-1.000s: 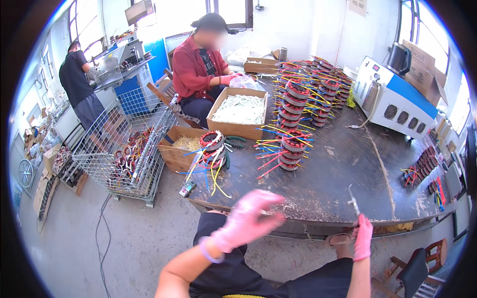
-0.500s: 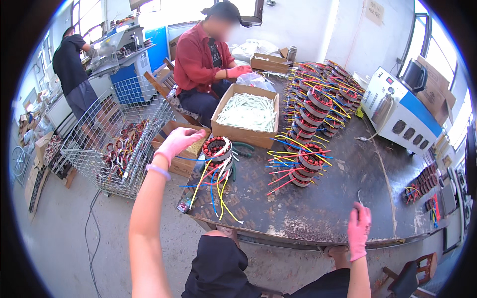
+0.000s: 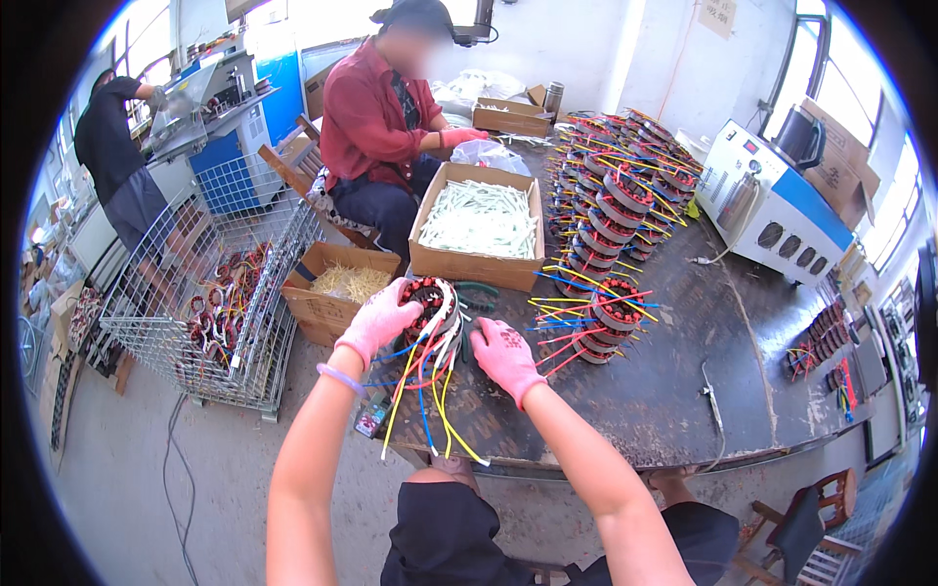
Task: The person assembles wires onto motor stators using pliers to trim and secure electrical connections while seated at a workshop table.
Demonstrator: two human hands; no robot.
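A motor stator with red insulators tops a short stack at the near left of the table. White sleeves and long yellow, blue and red leads hang from it towards the table's front edge. My left hand, in a pink glove, grips the stator's left rim with its fingertips. To the right of the stack my right hand, gloved in pink, has its fingers apart and holds nothing visible. A thin metal hand tool with a hose-like tail lies at the front right of the table.
Behind the stator stand a carton of white sleeves and a carton of straw-coloured strips. Stacked stators rise to the right. A white-and-blue machine is farther right. A co-worker in red sits opposite; a wire cage stands left.
My right hand has left the metal tool and come left to the stator stack. My left hand has lowered from above the strip carton onto the stator's rim.
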